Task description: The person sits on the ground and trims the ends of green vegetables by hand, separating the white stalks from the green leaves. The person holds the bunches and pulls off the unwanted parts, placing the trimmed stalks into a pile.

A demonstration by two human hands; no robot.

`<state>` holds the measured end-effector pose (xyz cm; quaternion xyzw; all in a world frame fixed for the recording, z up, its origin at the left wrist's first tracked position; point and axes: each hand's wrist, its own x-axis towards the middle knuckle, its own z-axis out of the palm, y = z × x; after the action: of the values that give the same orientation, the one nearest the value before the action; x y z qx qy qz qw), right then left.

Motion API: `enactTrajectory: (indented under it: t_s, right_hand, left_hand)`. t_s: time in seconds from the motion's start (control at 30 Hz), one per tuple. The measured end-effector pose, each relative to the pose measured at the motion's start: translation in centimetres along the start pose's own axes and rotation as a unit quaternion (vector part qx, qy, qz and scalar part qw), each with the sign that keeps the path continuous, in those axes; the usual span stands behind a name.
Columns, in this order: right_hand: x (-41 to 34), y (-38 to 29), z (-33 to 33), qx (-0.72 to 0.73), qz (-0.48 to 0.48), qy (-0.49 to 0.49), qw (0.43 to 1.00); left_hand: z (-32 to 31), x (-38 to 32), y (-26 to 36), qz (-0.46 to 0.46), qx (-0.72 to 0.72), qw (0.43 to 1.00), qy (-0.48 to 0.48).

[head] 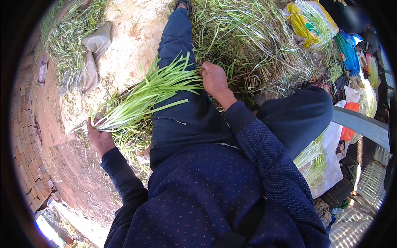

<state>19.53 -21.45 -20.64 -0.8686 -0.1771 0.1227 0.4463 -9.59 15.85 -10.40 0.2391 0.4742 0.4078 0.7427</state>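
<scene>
A bundle of long green leaf stalks, apparently garlic chives (145, 93), lies slantwise over my outstretched leg. At its pale root end, my left hand (100, 135) grips the stalks, with the thumb on top. The green tips fan out to the right and reach my right hand (215, 79). That hand is curled, knuckles up, against the tips. Its fingertips are hidden, so I cannot tell whether it pinches any leaves. My outstretched leg (178, 37) in dark trousers runs beneath the bundle.
A large heap of loose stalks and dry trimmings (242, 40) lies beyond my right hand. Grey plastic sheeting (99, 40) rests at the upper left. A yellow and white sack (305, 24) is at the upper right. More pale stalks (313, 164) lie on a white sheet (333, 155) beside my bent knee.
</scene>
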Motion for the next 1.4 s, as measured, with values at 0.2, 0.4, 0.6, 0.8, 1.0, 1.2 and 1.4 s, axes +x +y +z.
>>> enactTrajectory:
  t_s: [0.2, 0.4, 0.6, 0.8, 1.0, 1.2, 1.4]
  right_hand:
    - [1.5, 6.5, -3.3, -0.271, 0.216, -0.075, 0.935]
    - [-0.9, 8.5, -6.9, 0.072, 0.309, 0.04, 0.947]
    - [-1.0, 1.6, -6.4, -0.148, 0.075, -0.014, 0.986]
    - [-0.3, -3.2, -5.2, 0.063, -0.109, -0.041, 0.991]
    - [-1.9, -4.8, -2.4, -0.066, -0.114, -0.043, 0.99]
    - [-1.4, -0.8, -1.0, -0.038, -0.082, -0.015, 0.996]
    - [-0.6, 7.2, -3.0, 0.051, 0.224, -0.004, 0.973]
  left_hand:
    - [-1.2, 1.4, 1.1, 0.023, 0.032, 0.999, 0.019]
    - [-0.4, 0.6, 2.7, 0.031, -0.012, 0.999, 0.03]
    - [-0.5, 0.4, 3.0, 0.028, -0.026, 0.999, 0.008]
    - [-1.9, 1.3, 3.4, -0.046, -0.027, 0.996, -0.073]
    - [-2.0, 1.6, 3.4, -0.009, 0.0, 1.0, -0.023]
    - [-1.9, 1.5, 3.7, -0.028, -0.027, 0.997, -0.059]
    - [-1.4, 1.2, 3.8, 0.024, -0.011, 1.0, -0.016]
